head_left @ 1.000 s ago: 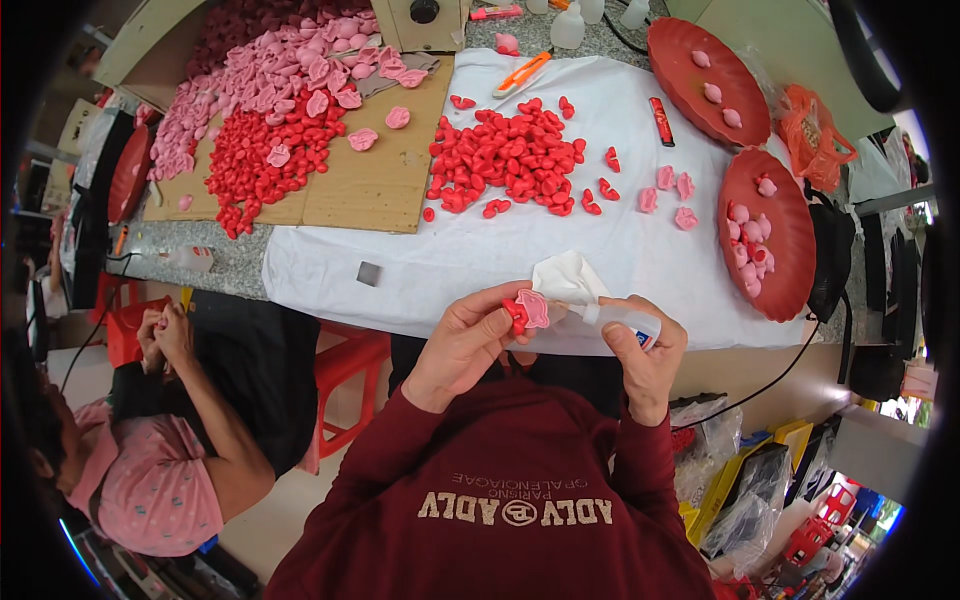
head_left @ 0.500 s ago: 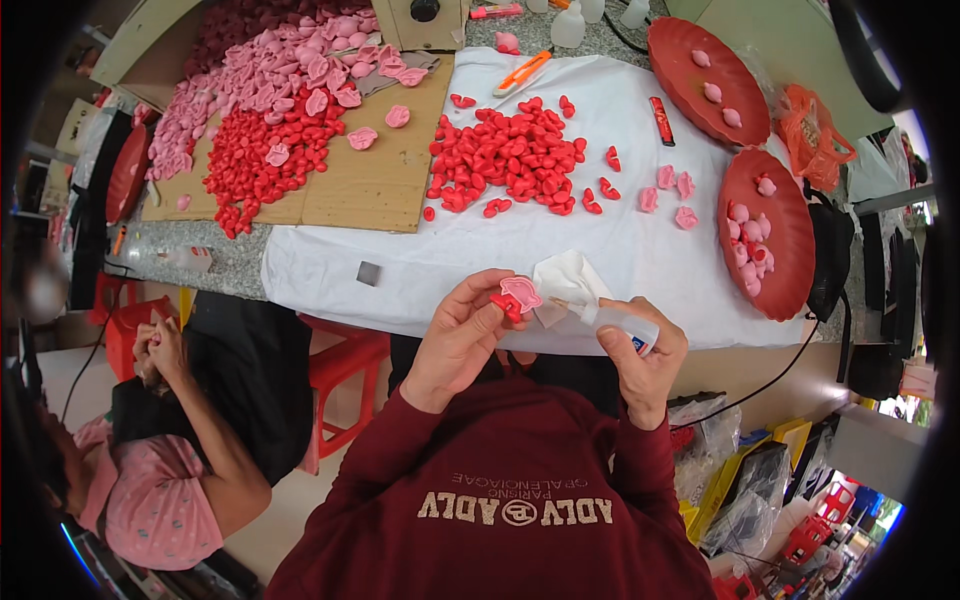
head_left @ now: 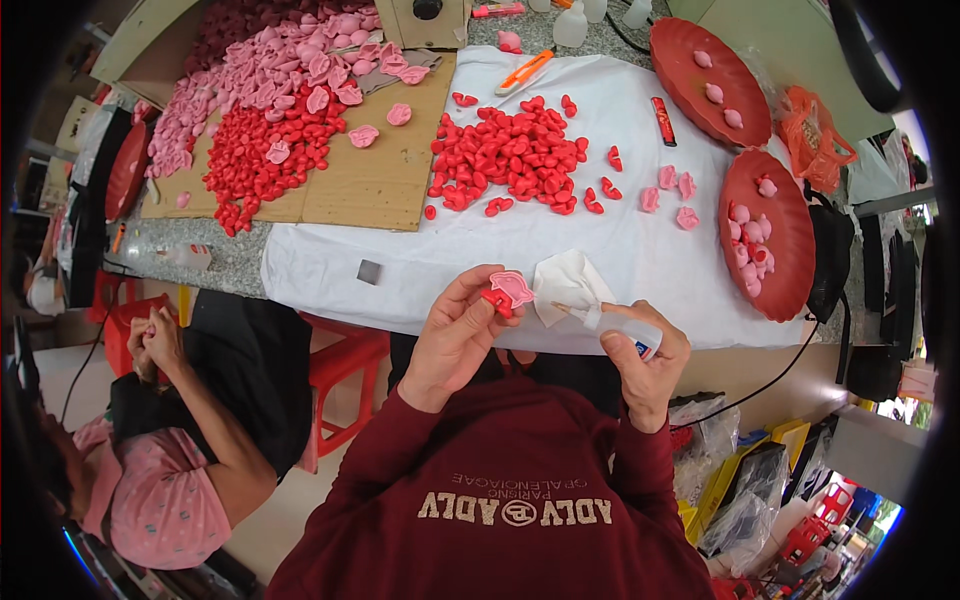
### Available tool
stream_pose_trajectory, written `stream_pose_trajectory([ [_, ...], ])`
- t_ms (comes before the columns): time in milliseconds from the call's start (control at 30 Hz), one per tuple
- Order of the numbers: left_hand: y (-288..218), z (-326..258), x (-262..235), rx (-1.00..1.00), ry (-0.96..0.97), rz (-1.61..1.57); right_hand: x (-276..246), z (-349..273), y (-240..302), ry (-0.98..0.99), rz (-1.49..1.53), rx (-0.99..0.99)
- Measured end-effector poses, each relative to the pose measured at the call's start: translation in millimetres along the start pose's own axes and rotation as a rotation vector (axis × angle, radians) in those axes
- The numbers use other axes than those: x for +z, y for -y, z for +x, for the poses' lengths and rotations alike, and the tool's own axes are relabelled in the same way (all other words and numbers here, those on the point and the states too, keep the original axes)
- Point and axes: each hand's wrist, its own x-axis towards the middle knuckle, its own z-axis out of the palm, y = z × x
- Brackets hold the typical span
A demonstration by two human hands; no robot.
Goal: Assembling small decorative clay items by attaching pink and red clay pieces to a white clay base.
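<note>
Over the front edge of the cloth, my left hand (head_left: 447,345) pinches a pink shell-shaped plastic piece (head_left: 513,287) with a small red piece (head_left: 497,302) against its lower side. My right hand (head_left: 652,372) is wrapped round a clear squeeze bottle (head_left: 628,328) with a thin nozzle. The nozzle points left toward the pink piece, with a gap between them. Under the nozzle lies a folded white tissue (head_left: 566,276). Beyond my hands, a heap of red pieces (head_left: 510,150) covers the middle of the white cloth (head_left: 340,262). Several pink pieces (head_left: 687,217) lie farther right.
At left, cardboard (head_left: 385,190) bears piles of pink pieces (head_left: 270,75) and red ones (head_left: 260,155). Two red trays (head_left: 735,280) with round pink parts stand at right. An orange cutter (head_left: 525,72) and a dark square (head_left: 369,271) lie on the cloth. A co-worker (head_left: 170,480) sits at left.
My left hand has drawn the pink and red pieces slightly left, away from the nozzle. The bottle has tipped and shifted a little, widening the gap. The co-worker's hands moved slightly.
</note>
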Motion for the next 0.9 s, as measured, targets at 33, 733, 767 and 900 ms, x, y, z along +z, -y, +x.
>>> stream_pose_trajectory([
  [33, -0.5, 0.0, 0.0, 0.002, 0.005, -0.006, -2.1, -0.1, -0.2, 0.017, 0.003, 0.0],
  [733, 0.4, -0.6, 3.0, -0.012, 0.0, 0.0, 2.2, -0.3, 0.0, 0.089, 0.003, -0.031],
  [767, 0.4, -0.8, 3.0, -0.012, -0.006, 0.004, 2.4, -0.6, -0.9, 0.092, 0.009, -0.025],
  [900, 0.2, -0.6, 1.7, -0.015, 0.008, -0.005, 0.8, -0.5, -0.5, 0.083, 0.002, -0.038],
])
